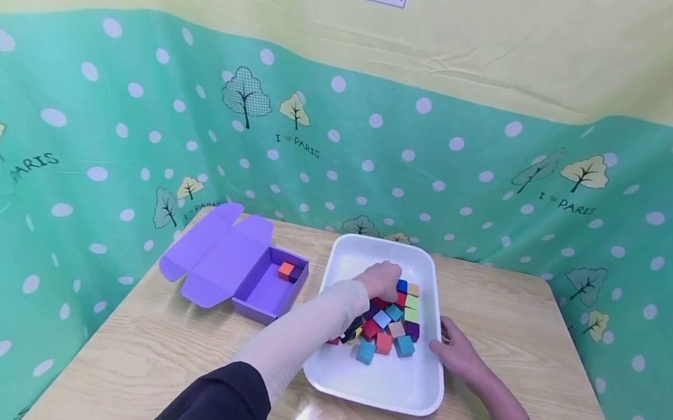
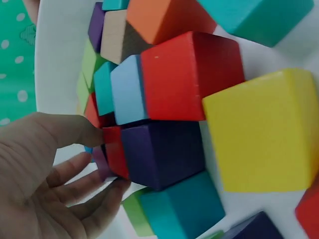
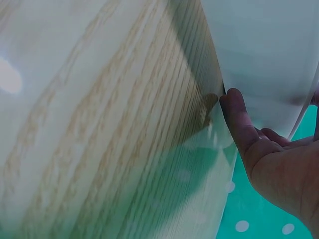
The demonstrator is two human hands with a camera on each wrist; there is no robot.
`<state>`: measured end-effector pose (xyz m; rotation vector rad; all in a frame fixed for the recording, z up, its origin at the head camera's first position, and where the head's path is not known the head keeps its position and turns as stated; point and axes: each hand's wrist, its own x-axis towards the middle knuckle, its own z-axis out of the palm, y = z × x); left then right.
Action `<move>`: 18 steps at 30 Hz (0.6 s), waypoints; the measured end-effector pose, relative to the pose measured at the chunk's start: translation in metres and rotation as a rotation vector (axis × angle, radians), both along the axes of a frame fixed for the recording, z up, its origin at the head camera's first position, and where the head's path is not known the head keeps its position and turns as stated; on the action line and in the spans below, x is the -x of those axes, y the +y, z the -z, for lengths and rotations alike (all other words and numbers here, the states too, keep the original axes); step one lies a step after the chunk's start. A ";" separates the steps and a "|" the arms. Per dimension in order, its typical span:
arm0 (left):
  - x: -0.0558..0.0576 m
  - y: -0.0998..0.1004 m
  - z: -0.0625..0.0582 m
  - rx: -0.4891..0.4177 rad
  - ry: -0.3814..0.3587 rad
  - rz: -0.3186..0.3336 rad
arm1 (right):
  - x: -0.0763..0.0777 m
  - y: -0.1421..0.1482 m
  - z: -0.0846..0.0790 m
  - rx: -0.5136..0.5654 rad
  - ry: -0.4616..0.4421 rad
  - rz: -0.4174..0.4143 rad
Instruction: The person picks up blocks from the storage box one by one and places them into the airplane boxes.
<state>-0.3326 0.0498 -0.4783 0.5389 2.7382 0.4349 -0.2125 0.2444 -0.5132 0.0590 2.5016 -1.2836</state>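
My left hand (image 1: 380, 281) reaches into a white tray (image 1: 371, 388) among loose coloured cubes. In the left wrist view, the thumb and fingertips of this hand pinch a red cube (image 2: 115, 152) beside a dark purple cube (image 2: 162, 152). A light blue cube (image 2: 128, 92), a larger-looking red cube (image 2: 192, 77) and a yellow cube (image 2: 261, 132) lie close by. At the tray's right side, my right hand (image 1: 461, 352) holds the rim, with its thumb at the edge. The right wrist view shows fingers of that hand (image 3: 279, 164) against the tray's outer wall (image 3: 264, 55).
Left of the tray stands an open purple box (image 1: 263, 296), its lid (image 1: 222, 254) folded out to the left. An orange cube (image 1: 286, 271) and a dark cube sit in its far corner. The wooden table (image 1: 517, 314) meets a green dotted cloth (image 1: 373, 193) behind.
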 end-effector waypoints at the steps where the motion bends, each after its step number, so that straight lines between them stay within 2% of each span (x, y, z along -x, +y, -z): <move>1: 0.000 -0.001 0.002 -0.010 -0.001 0.005 | 0.000 0.000 0.000 0.001 0.003 0.001; 6: 0.001 -0.003 0.006 -0.005 0.024 0.042 | -0.003 -0.001 0.000 0.001 0.010 0.000; 11: 0.003 -0.003 0.004 0.006 0.062 0.072 | -0.005 -0.002 0.000 0.006 0.015 0.011; 14: 0.003 -0.007 -0.004 -0.017 0.070 0.093 | -0.005 -0.002 0.000 0.008 0.013 0.019; 18: 0.001 -0.022 -0.024 -0.066 0.097 0.134 | -0.005 -0.001 0.001 0.008 0.013 0.021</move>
